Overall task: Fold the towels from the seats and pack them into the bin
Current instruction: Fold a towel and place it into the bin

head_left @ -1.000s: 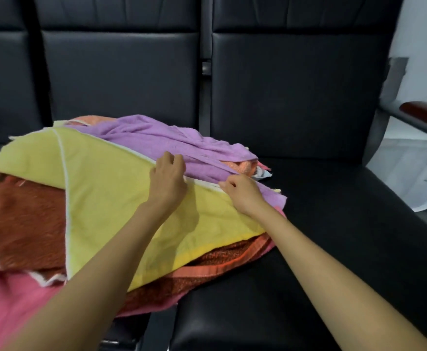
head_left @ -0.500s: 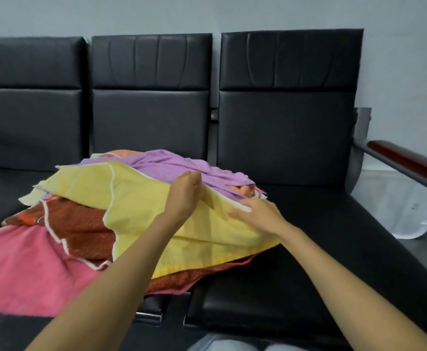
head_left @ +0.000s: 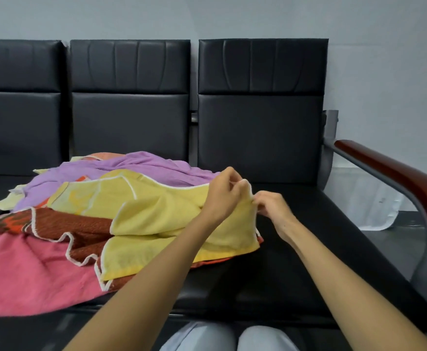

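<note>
Both hands have drawn the yellow towel (head_left: 172,219) rightward off the towel pile (head_left: 55,224) toward the bench's (head_left: 308,236) right seat. It trails left from the hands, long axis along the bench. Left hand (head_left: 224,192) and right hand (head_left: 273,207) pinch its right corner — nearly touching, wrists raised.

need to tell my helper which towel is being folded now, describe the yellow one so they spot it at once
On the row of black seats, a heap of towels covers the middle cushion. The yellow towel lies on top at the heap's right end, the only one pinched by both the left hand and right hand.
</note>
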Demonstrator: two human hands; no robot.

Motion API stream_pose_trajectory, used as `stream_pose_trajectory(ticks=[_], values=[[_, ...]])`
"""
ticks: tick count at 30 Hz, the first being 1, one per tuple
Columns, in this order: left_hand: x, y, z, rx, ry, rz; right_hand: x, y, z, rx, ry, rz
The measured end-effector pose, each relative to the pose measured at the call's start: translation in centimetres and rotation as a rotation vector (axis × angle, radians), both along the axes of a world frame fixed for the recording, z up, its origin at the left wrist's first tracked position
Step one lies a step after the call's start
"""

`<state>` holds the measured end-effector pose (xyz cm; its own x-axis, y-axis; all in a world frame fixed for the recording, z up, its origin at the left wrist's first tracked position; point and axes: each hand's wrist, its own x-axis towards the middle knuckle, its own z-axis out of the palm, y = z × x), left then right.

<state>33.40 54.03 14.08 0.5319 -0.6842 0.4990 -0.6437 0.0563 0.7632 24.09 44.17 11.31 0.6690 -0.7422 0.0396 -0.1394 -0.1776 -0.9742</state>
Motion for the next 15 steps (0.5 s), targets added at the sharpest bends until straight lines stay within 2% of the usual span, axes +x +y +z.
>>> stream_pose_trajectory(ticks=[3, 5, 7, 9, 10, 12, 15], values=[[2.1, 0.9, -2.4, 0.1, -0.104, 0.151, -1.0, -1.8, -0.6, 0.244, -0.162, -0.439], [3.8, 2.0, -4.5, 0.317, -0.178, 0.378, -2.2, -2.7, -1.2, 0.33, -0.245, -0.668], [5.1, 3.4, -5.9, 0.536, -0.126, 0.584, -2.8, -3.8, -2.3, 0.371, -0.197, -0.77], [5.9, 4.4, -6.5, 0.654, 0.078, 0.611, -2.9, -4.4, -3.5, 0.309, 0.087, -0.708], [6.2, 4.6, -6.8, 0.662, 0.183, 0.582, -2.6, -4.3, -3.8, 0.245, 0.257, -0.631], [6.5, 4.8, -7.0, 0.606, 0.328, 0.51, -1.7, -4.1, -4.3, 0.049, 0.48, -0.493], [6.4, 5.0, -6.9, 0.486, 0.547, 0.4, 1.1, -3.1, -4.2, -0.258, 0.563, -0.265]])
